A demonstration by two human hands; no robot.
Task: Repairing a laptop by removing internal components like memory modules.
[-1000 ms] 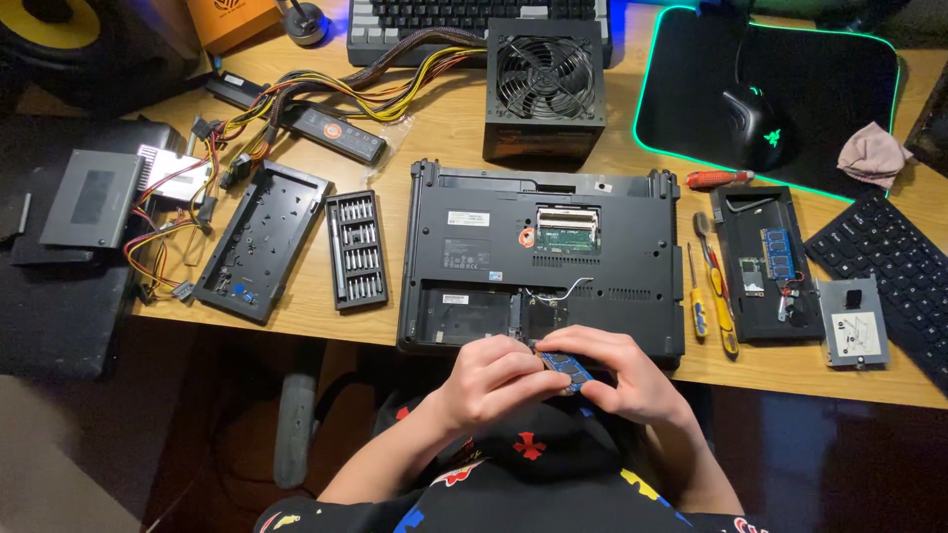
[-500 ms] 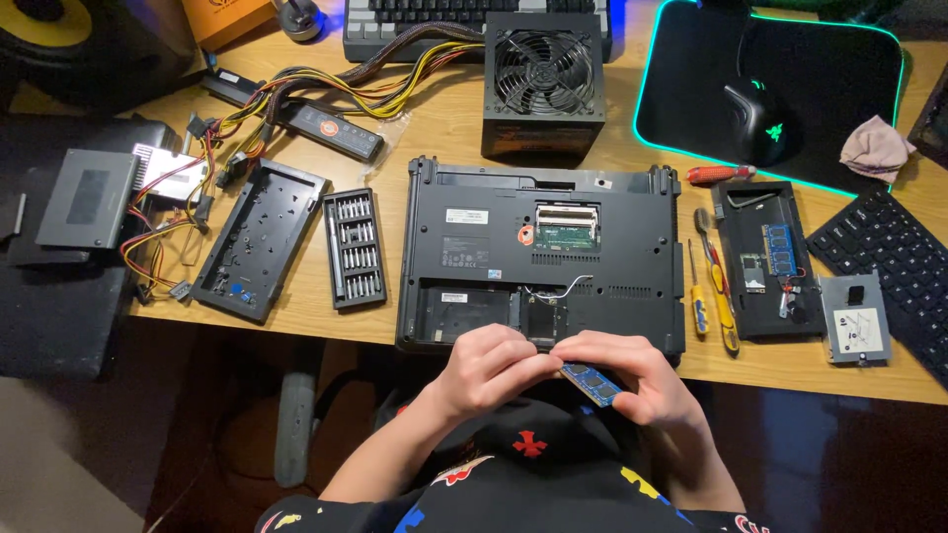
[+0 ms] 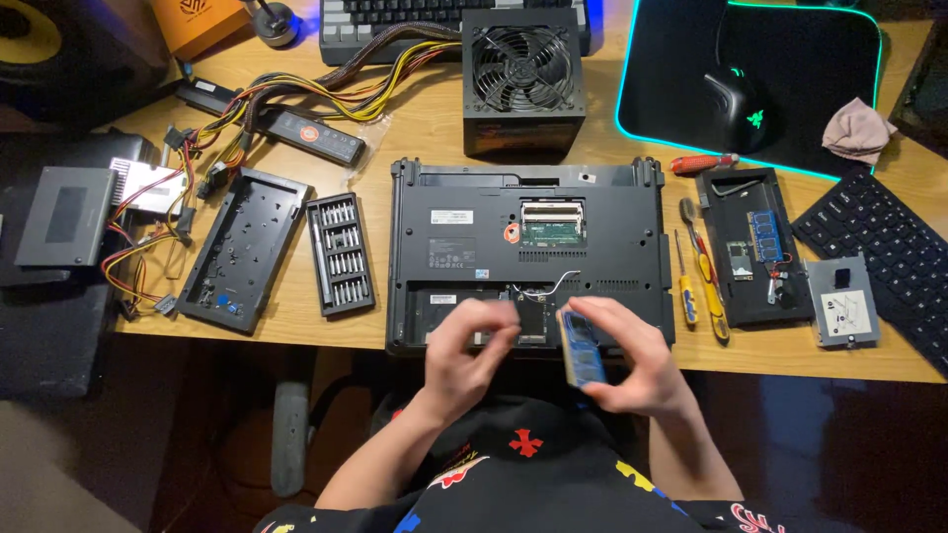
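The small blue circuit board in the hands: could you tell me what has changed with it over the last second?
A second ago both hands held it low at the laptop's front edge. Now the right hand alone holds the blue board, turned up on edge, while the left hand has let go and hovers beside it, blurred. The opened laptop, screwdriver bit case and power supply have not moved.

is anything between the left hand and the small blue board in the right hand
Nothing visible. The left hand hovers blurred beside the blue board, which the right hand holds above the laptop's front edge; only open air separates them.
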